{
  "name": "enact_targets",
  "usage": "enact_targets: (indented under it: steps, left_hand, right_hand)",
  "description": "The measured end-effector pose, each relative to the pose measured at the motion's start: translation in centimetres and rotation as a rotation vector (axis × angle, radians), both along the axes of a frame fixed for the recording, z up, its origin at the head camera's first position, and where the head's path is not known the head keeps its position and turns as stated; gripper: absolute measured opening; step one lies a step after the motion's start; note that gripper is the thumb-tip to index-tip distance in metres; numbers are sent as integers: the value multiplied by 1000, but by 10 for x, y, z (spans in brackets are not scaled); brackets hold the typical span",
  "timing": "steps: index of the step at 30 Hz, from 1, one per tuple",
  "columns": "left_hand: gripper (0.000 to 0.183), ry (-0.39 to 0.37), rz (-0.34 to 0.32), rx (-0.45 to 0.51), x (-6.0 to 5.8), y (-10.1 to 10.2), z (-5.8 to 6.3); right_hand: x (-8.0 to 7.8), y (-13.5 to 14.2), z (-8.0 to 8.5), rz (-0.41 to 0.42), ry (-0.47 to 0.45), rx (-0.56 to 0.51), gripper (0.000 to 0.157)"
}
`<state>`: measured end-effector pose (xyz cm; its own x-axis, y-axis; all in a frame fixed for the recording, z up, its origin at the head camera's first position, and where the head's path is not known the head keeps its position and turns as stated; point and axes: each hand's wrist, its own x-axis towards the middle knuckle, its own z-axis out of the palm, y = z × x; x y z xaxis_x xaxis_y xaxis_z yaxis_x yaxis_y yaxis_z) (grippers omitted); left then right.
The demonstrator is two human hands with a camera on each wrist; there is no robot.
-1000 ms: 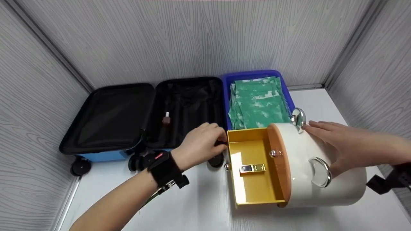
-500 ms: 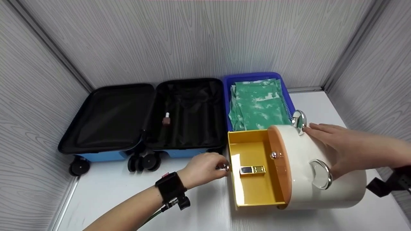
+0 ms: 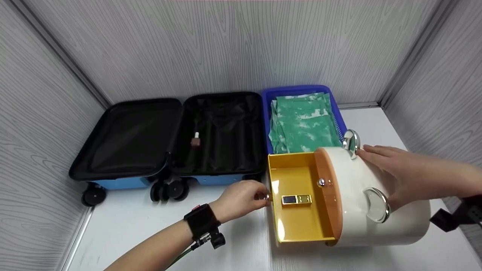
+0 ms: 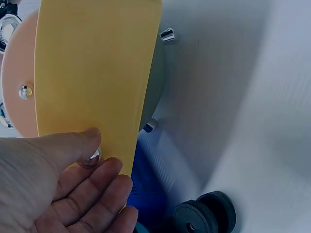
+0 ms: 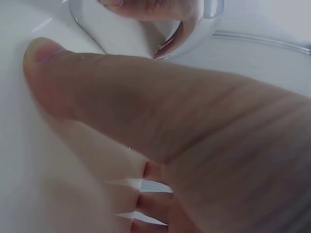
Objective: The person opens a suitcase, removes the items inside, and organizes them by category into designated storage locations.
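Observation:
My left hand (image 3: pixel 241 200) pinches the small metal knob (image 4: pixel 92 156) on the front of a yellow drawer (image 3: pixel 297 224) between thumb and fingers. The drawer stands pulled out of a white rounded storage box (image 3: pixel 357 192) with an orange front (image 3: pixel 333 210). Inside it lies a small gold rectangular case (image 3: pixel 296 199) with a dark panel. My right hand (image 3: pixel 401 171) rests on the white box with its fingers extended, between two shiny metal-rimmed handles. In the right wrist view, my thumb (image 5: pixel 53 73) lies along the white surface.
Left of the box, a blue suitcase (image 3: pixel 124 183) lies spread out, its lining black. A small brown bottle with a white cap (image 3: pixel 195 141) lies in its right half. Behind the drawer stands a blue basket (image 3: pixel 266 113) holding green and white cloth (image 3: pixel 305 120).
My left hand has come down from the drawer's far corner, toward me, and taken hold of the knob. My right hand has stayed on the box, and the drawer looks almost unmoved.

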<state>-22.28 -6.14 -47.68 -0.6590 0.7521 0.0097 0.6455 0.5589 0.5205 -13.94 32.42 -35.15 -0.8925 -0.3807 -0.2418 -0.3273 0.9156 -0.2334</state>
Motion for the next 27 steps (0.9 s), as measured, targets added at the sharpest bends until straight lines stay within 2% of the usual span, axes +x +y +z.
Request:
enact_targets:
  steps: [10, 27]
  left_hand:
    - [13, -26, -26, -1, 2, 21, 0]
    - [16, -73, -64, 57, 2, 78, -4]
  right_hand:
    - [1, 0, 1, 13, 15, -4, 133]
    - [1, -1, 2, 14, 12, -7, 135]
